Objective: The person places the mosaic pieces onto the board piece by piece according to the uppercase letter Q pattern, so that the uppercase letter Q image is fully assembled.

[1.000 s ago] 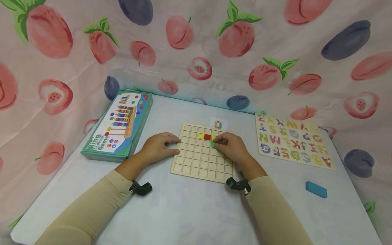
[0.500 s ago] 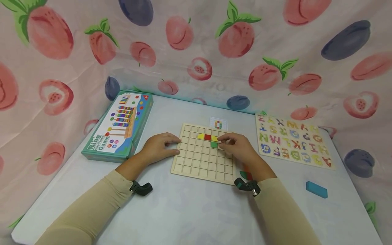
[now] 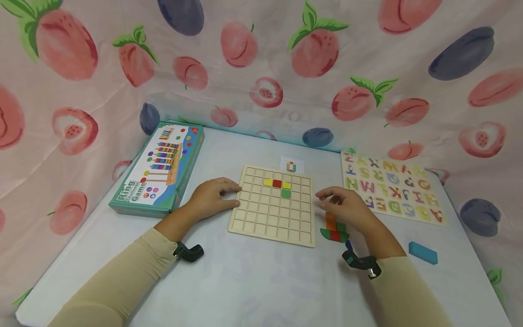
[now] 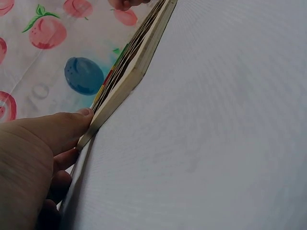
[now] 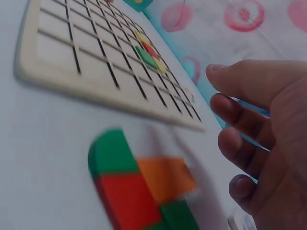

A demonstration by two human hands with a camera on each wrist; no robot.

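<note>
"Touching the left edge of the gridded board [image 3: 265,215], is the person's left grip [image 3: 212,197] clamped on it?"

"Doesn't look it. Thumb and fingertips simply rest against the edge, relaxed. The board lies flat on the bench [image 3: 253,281], between both grips."

"And the right grip [image 3: 347,209]?"

"Nothing in it; the fingers bend loosely, well off the board's right edge, near those spare pieces."

"Which ones?"

"An orange piece [image 3: 330,221], a red square [image 3: 335,236] and a round-ended green piece [image 3: 325,234], among others, lying together on the bench. Four more sit on the board: a red tile [image 3: 277,183] between two yellow tiles [image 3: 287,185], with a green tile [image 3: 286,194] below the right-hand yellow."

"How would one handle?"

"Light and stiff, I'd say, not fragile, though smooth enough to skid. I'd pinch opposite side edges, thumb against forefinger. The board looks light too; hold it by its plain rim."
</note>
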